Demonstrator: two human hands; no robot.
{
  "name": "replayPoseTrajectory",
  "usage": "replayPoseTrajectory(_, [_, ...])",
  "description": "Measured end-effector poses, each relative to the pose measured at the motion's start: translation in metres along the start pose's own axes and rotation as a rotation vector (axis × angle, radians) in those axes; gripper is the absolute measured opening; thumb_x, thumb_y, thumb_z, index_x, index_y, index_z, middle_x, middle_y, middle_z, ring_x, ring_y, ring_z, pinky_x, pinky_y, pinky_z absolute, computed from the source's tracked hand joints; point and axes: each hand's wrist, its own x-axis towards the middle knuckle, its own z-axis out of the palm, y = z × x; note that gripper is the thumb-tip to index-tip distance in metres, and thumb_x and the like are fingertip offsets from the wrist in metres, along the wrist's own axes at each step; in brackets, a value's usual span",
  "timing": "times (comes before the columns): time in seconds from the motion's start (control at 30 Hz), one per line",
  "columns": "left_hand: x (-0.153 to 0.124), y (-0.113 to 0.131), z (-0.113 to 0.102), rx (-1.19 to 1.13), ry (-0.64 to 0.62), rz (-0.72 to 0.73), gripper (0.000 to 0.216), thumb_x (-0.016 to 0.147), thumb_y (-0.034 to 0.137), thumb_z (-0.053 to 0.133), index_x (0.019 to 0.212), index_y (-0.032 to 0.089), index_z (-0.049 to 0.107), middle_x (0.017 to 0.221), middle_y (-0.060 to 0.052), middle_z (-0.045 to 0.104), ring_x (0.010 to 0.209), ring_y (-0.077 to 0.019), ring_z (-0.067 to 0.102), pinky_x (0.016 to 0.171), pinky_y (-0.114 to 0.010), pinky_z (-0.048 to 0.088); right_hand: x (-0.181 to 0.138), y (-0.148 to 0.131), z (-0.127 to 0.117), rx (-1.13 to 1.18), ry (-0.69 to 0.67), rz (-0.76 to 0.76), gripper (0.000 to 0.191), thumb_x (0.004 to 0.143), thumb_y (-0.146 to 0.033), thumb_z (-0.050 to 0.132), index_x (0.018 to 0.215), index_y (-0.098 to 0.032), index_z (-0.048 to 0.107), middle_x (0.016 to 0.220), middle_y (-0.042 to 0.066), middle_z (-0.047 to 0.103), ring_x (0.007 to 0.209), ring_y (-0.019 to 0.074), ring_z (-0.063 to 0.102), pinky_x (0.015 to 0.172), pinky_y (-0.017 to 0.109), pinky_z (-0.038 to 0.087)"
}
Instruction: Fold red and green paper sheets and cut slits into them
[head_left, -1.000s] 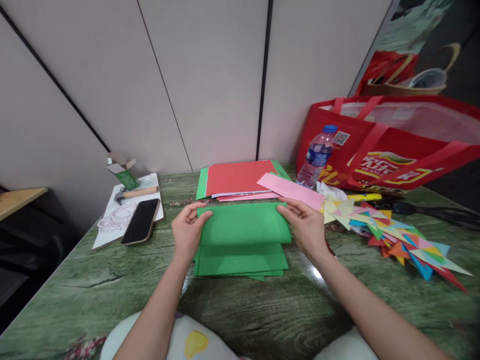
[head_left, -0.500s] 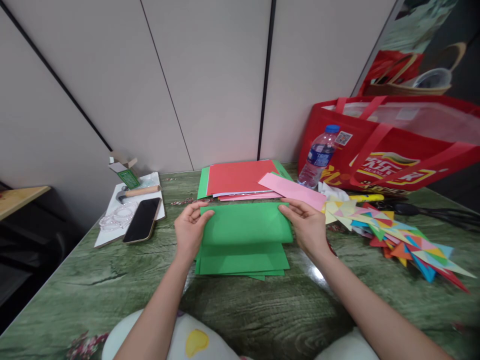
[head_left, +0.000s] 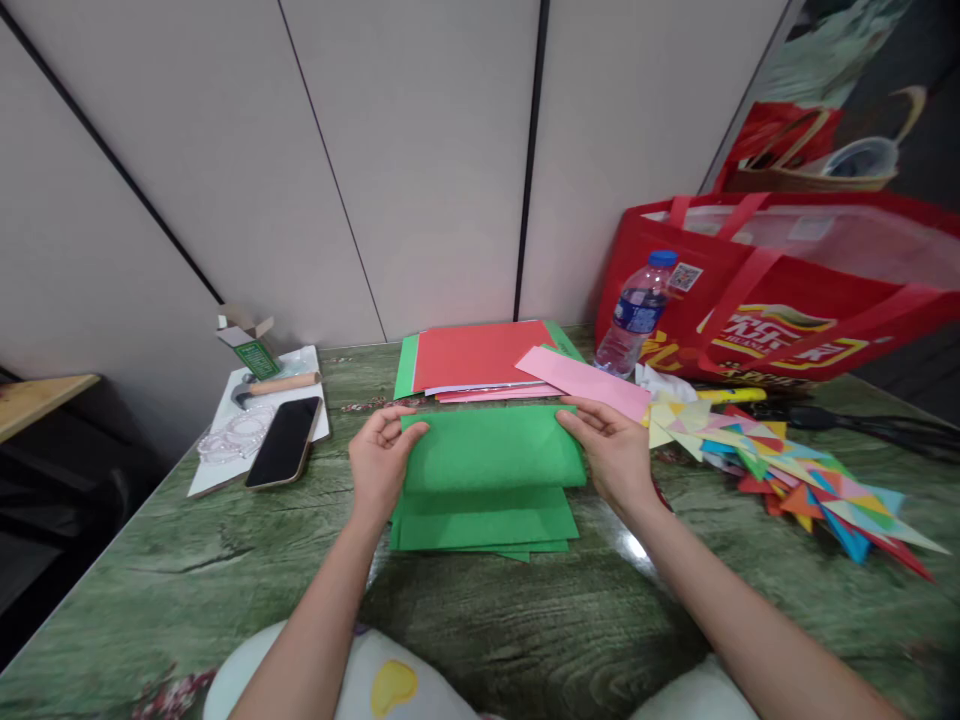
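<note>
A green sheet of paper point(head_left: 491, 450) is bent over on itself, its lower edge curving round in a loose fold. My left hand point(head_left: 381, 455) pinches its upper left corner between thumb and fingers. At the upper right corner, my right hand point(head_left: 611, 450) grips it the same way. Beneath it several more green sheets point(head_left: 487, 525) lie in a slightly uneven stack on the table. A pink paper strip point(head_left: 589, 380) lies just beyond my right hand, partly over a pile of coloured paper point(head_left: 480, 355) with a red sheet on top.
Folded multicoloured paper pieces point(head_left: 810, 470) lie to the right, before a red shopping bag point(head_left: 705, 290) and a water bottle point(head_left: 636, 315). At left are a phone point(head_left: 285, 440), a hammer point(head_left: 289, 383), a small open box point(head_left: 255, 350) and clear beaded loops point(head_left: 236, 433). A wall point(head_left: 435, 170) stands behind.
Almost nothing differs. Both hands keep their hold on the bent green sheet in the same place, and the view has shifted very slightly.
</note>
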Motion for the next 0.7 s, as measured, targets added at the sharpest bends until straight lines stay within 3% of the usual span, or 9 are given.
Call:
replayPoseTrajectory(0.33, [0.0003,0.0015,0.0013,0.025,0.002,0.055,0.026,0.058,0.020,0.071,0.082,0.018,0.061,0.052,0.008,0.054,0.045,-0.0052,0.047,0.046,-0.016,0.036,-0.0012,-0.0030,0.0015,0.031,0.002,0.037,0.026,0.057,-0.024,0.073,0.083,-0.019,0.068,0.069,0.000,0.064,0.063,0.0122,0.055,0.063,0.028,0.045])
replayPoseTrajectory(0.5, [0.0019,-0.0010,0.0007,0.041,0.030,0.089,0.022,0.056,0.019,0.072,0.077,0.017,0.064,0.072,0.002,0.065,0.062,-0.0091,0.058,0.059,-0.018,0.043,-0.0010,-0.0035,0.0017,0.040,0.007,0.044,0.027,0.057,-0.024,0.073,0.083,-0.019,0.068,0.070,0.001,0.065,0.063,0.0121,0.055,0.063,0.027,0.045])
replayPoseTrajectory(0.7, [0.0028,-0.0038,-0.0003,0.021,0.024,0.074,0.022,0.056,0.019,0.072,0.076,0.017,0.064,0.071,0.002,0.065,0.062,-0.0089,0.057,0.059,-0.018,0.042,-0.0002,-0.0034,0.0009,0.049,0.008,0.065,0.027,0.056,-0.025,0.074,0.081,-0.019,0.068,0.070,0.001,0.065,0.064,0.0125,0.056,0.063,0.027,0.045])
